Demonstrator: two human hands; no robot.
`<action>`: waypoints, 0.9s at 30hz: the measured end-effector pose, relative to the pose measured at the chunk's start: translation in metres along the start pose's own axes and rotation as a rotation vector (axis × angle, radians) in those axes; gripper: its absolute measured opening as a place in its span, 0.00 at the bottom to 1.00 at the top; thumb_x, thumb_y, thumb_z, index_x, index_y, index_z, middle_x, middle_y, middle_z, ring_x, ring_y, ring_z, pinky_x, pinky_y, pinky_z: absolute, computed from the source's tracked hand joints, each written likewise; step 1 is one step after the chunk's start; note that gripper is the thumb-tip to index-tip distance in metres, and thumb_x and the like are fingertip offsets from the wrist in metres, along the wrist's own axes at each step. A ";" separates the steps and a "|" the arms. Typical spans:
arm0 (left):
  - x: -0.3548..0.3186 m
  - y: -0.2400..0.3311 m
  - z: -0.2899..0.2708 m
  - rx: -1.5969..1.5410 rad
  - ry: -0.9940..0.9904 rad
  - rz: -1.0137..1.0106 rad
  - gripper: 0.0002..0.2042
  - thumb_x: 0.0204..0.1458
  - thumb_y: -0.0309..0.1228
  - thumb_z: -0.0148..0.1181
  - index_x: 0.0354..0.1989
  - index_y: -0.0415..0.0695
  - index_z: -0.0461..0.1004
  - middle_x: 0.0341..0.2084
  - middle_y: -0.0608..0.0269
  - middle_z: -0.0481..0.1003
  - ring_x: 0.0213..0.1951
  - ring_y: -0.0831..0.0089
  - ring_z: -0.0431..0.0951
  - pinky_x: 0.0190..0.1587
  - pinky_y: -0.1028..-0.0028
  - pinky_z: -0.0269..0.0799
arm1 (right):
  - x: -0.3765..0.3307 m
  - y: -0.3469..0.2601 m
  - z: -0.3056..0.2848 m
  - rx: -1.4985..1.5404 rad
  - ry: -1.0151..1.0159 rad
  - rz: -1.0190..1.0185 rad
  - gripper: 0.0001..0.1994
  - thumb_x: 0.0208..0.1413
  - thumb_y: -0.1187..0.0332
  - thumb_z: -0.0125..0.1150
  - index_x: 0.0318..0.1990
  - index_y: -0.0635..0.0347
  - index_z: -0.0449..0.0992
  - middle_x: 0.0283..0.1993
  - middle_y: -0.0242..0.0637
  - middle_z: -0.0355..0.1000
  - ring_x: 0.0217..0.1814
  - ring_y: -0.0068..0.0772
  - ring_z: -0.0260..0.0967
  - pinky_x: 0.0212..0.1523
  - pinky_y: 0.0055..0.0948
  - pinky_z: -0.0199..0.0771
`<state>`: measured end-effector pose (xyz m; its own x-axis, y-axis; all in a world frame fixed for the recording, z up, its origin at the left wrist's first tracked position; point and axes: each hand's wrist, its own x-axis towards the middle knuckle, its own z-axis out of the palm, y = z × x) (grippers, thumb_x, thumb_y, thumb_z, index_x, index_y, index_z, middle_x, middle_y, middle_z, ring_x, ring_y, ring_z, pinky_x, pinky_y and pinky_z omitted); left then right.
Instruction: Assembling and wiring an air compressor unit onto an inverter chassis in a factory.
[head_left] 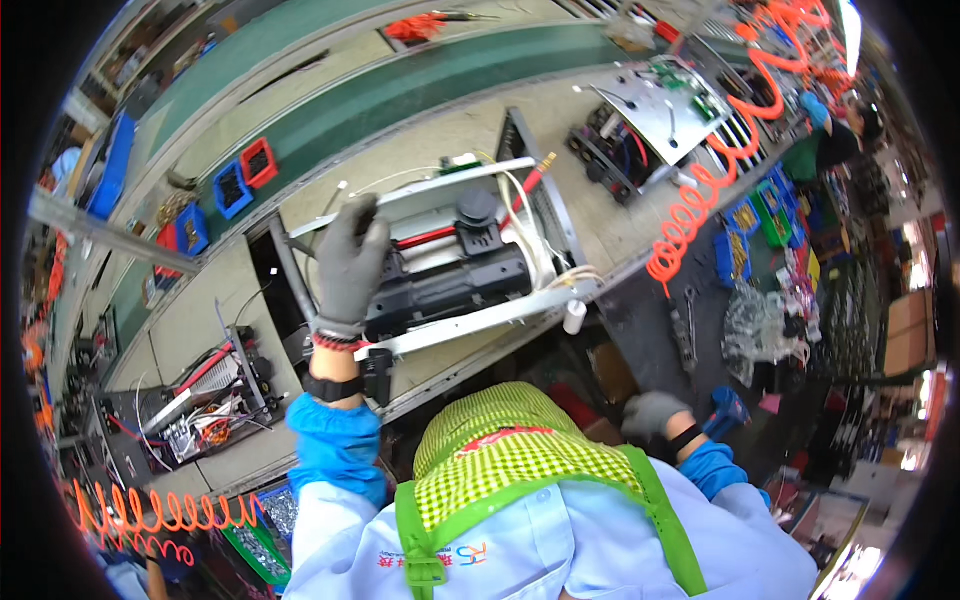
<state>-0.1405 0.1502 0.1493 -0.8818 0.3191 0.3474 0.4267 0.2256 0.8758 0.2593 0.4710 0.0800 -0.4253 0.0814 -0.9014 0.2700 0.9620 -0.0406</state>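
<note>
My left hand, in a grey glove, is over the left end of a metal-framed machine unit on the bench. Its fingers are apart, and I see nothing in them. Inside the frame are a black housing, a round black knob-like part, a red cable and white wires. A small white cylinder is by the frame's near right corner. Low on the right, my right hand, also gloved, is beside the dark side bench, left of a blue power tool. Its fingers are too indistinct to read.
Another opened unit lies on the left; one with a white panel is at the back right. An orange coiled hose hangs on the right. Small blue bins, a wrench and clear plastic bags lie around.
</note>
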 end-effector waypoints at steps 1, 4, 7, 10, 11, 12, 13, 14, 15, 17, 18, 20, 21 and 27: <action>0.006 -0.018 -0.023 0.156 0.028 0.042 0.16 0.55 0.30 0.58 0.50 0.37 0.74 0.41 0.48 0.78 0.44 0.65 0.79 0.49 0.71 0.73 | 0.017 0.045 -0.011 0.145 0.382 -0.137 0.19 0.51 0.54 0.56 0.44 0.56 0.80 0.46 0.47 0.77 0.48 0.53 0.75 0.49 0.45 0.75; 0.014 -0.071 -0.096 0.344 0.060 -0.109 0.20 0.55 0.37 0.60 0.52 0.38 0.71 0.43 0.44 0.77 0.44 0.62 0.79 0.51 0.66 0.72 | 0.000 0.024 -0.158 0.538 0.965 -0.019 0.22 0.56 0.57 0.58 0.53 0.64 0.74 0.48 0.56 0.75 0.51 0.51 0.75 0.51 0.39 0.74; 0.027 -0.132 -0.154 0.370 -0.071 -0.267 0.24 0.58 0.46 0.57 0.54 0.39 0.70 0.44 0.44 0.77 0.45 0.62 0.79 0.49 0.67 0.74 | 0.026 0.010 -0.261 0.599 1.049 -0.229 0.26 0.58 0.58 0.59 0.60 0.63 0.68 0.51 0.49 0.76 0.52 0.38 0.75 0.53 0.33 0.72; 0.047 -0.132 -0.170 0.188 -0.302 -0.997 0.33 0.59 0.58 0.50 0.57 0.38 0.68 0.46 0.44 0.76 0.46 0.59 0.79 0.47 0.67 0.74 | 0.043 -0.014 -0.346 0.542 0.991 -0.278 0.25 0.57 0.58 0.61 0.58 0.63 0.70 0.50 0.46 0.76 0.50 0.35 0.75 0.51 0.29 0.73; 0.045 -0.149 -0.172 0.071 -0.298 -1.068 0.38 0.57 0.63 0.45 0.59 0.37 0.66 0.48 0.45 0.75 0.46 0.58 0.78 0.47 0.69 0.74 | 0.053 -0.022 -0.373 0.488 0.940 -0.272 0.25 0.57 0.56 0.60 0.58 0.62 0.71 0.50 0.48 0.76 0.52 0.39 0.74 0.52 0.32 0.73; 0.046 -0.166 -0.172 -0.049 -0.299 -1.131 0.43 0.56 0.68 0.41 0.60 0.36 0.65 0.50 0.45 0.74 0.46 0.57 0.78 0.47 0.70 0.74 | 0.061 -0.029 -0.395 0.436 0.895 -0.258 0.26 0.57 0.53 0.60 0.57 0.62 0.71 0.50 0.49 0.76 0.53 0.43 0.74 0.53 0.34 0.72; 0.046 -0.179 -0.168 -0.198 -0.272 -1.217 0.44 0.55 0.69 0.40 0.61 0.37 0.64 0.49 0.44 0.75 0.45 0.58 0.79 0.40 0.72 0.74 | 0.074 -0.035 -0.413 0.431 0.896 -0.264 0.26 0.57 0.53 0.60 0.57 0.62 0.71 0.50 0.49 0.76 0.53 0.43 0.74 0.53 0.34 0.72; 0.054 -0.175 -0.154 -0.263 -0.260 -1.273 0.44 0.55 0.70 0.39 0.59 0.37 0.65 0.46 0.45 0.76 0.42 0.60 0.78 0.32 0.74 0.73 | 0.089 -0.034 -0.428 0.264 0.875 -0.198 0.28 0.56 0.51 0.58 0.57 0.62 0.71 0.51 0.50 0.76 0.54 0.47 0.73 0.53 0.37 0.72; 0.061 -0.167 -0.143 -0.231 -0.273 -1.265 0.40 0.56 0.67 0.40 0.56 0.38 0.66 0.43 0.46 0.77 0.41 0.60 0.79 0.32 0.73 0.73 | 0.098 -0.036 -0.439 0.094 0.846 -0.132 0.29 0.56 0.48 0.56 0.57 0.63 0.71 0.51 0.52 0.75 0.55 0.51 0.72 0.54 0.39 0.71; 0.069 -0.172 -0.130 -0.271 -0.221 -1.271 0.33 0.58 0.63 0.43 0.49 0.40 0.70 0.34 0.49 0.78 0.32 0.63 0.79 0.24 0.75 0.69 | 0.121 -0.030 -0.457 0.080 0.861 -0.038 0.30 0.57 0.46 0.56 0.58 0.62 0.71 0.52 0.52 0.74 0.53 0.50 0.73 0.55 0.38 0.70; 0.066 -0.189 -0.134 -0.274 -0.207 -1.281 0.33 0.58 0.63 0.43 0.49 0.40 0.70 0.34 0.49 0.78 0.32 0.63 0.79 0.24 0.75 0.69 | 0.134 -0.033 -0.466 0.088 0.881 -0.003 0.31 0.56 0.45 0.57 0.58 0.61 0.71 0.51 0.50 0.75 0.51 0.47 0.74 0.52 0.38 0.73; 0.061 -0.230 -0.148 -0.392 -0.276 -1.298 0.29 0.60 0.59 0.43 0.44 0.41 0.73 0.28 0.52 0.78 0.24 0.67 0.75 0.22 0.76 0.66 | 0.148 -0.040 -0.480 0.231 0.662 -0.053 0.31 0.56 0.45 0.57 0.56 0.62 0.72 0.49 0.47 0.76 0.48 0.42 0.74 0.48 0.38 0.75; 0.072 -0.209 -0.130 -0.386 -0.425 -1.253 0.29 0.62 0.57 0.39 0.41 0.43 0.77 0.24 0.54 0.77 0.20 0.71 0.71 0.19 0.76 0.62 | 0.154 -0.037 -0.486 0.399 0.453 -0.060 0.30 0.55 0.45 0.58 0.54 0.63 0.74 0.47 0.44 0.76 0.46 0.38 0.75 0.44 0.38 0.77; 0.066 -0.186 -0.111 -0.753 -0.216 -1.463 0.16 0.59 0.44 0.47 0.34 0.46 0.75 0.20 0.64 0.74 0.16 0.80 0.69 0.12 0.86 0.60 | 0.209 -0.051 -0.471 0.660 0.398 -0.139 0.14 0.49 0.63 0.59 0.32 0.69 0.78 0.26 0.40 0.75 0.25 0.37 0.72 0.28 0.36 0.74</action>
<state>-0.3002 0.0274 0.0465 -0.3533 0.3793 -0.8552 -0.9266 -0.0162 0.3756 -0.2504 0.5619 0.0971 -0.7369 0.1786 -0.6520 0.5962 0.6262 -0.5024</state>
